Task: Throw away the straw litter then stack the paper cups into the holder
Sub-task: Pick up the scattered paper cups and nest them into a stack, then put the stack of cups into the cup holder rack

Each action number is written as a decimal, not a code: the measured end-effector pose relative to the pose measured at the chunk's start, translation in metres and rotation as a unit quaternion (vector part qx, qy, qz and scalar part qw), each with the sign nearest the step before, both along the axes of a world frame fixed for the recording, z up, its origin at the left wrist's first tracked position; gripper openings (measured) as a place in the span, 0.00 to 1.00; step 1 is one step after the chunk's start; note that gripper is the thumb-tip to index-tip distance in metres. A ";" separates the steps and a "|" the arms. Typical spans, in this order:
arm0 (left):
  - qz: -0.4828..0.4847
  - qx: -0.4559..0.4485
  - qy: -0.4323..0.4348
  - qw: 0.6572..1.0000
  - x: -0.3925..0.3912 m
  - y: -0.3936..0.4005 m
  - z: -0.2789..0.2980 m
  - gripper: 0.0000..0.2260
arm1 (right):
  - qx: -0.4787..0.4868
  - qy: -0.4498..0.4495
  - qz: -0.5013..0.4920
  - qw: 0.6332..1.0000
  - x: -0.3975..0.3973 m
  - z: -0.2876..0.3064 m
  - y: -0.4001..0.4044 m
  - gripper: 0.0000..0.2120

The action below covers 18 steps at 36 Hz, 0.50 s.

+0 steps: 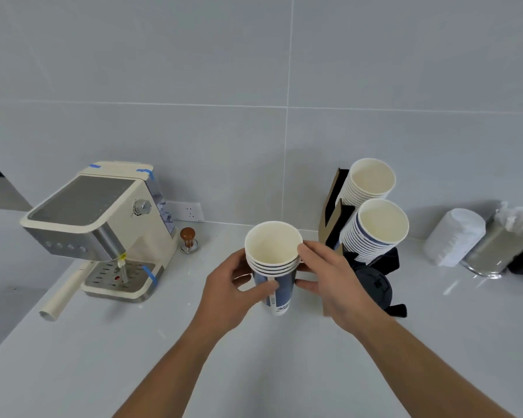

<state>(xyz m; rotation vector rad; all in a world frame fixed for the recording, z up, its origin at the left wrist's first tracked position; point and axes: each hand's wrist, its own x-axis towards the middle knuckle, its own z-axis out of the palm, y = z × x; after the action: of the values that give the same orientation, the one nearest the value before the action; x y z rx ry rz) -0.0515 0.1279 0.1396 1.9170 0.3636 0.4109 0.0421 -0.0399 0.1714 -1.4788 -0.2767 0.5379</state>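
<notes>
A short stack of several white-and-blue paper cups (274, 251) stands upright at the middle of the counter. My left hand (234, 292) grips its left side, thumb across the front. My right hand (329, 282) touches the stack's right rim with thumb and fingers. Just to the right stands the brown-and-black cup holder (334, 218), with two slanted stacks of cups in it: an all-white stack (367, 182) at the back and a blue-patterned stack (375, 230) in front. No straw litter shows.
A cream espresso machine (103, 230) with a long handle stands at the left, a wooden-topped tamper (188, 239) beside it. Black lids (373, 286) sit under the holder. At the far right are a sleeve of white lids (455, 236) and a metal container (501, 248).
</notes>
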 end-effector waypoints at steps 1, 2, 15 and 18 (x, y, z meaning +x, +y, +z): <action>0.003 0.001 -0.013 1.000 0.002 -0.002 0.008 0.24 | 0.007 -0.011 0.002 1.000 0.001 0.008 -0.001 0.07; 0.004 0.000 -0.027 1.000 0.003 -0.004 0.016 0.24 | 0.016 -0.023 0.004 1.000 0.001 0.017 -0.003 0.07; -0.022 0.031 -0.154 0.987 0.029 -0.045 0.124 0.30 | 0.078 -0.154 -0.010 0.985 0.014 0.126 -0.053 0.08; -0.037 0.038 -0.169 0.984 0.037 -0.056 0.143 0.32 | 0.072 -0.176 -0.020 0.982 0.018 0.146 -0.067 0.10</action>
<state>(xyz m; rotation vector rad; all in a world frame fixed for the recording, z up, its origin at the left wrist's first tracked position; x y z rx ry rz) -0.0144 0.0723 0.2830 1.8849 0.0544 0.6970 0.0601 -0.1073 0.3178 -1.4299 -0.5506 0.2161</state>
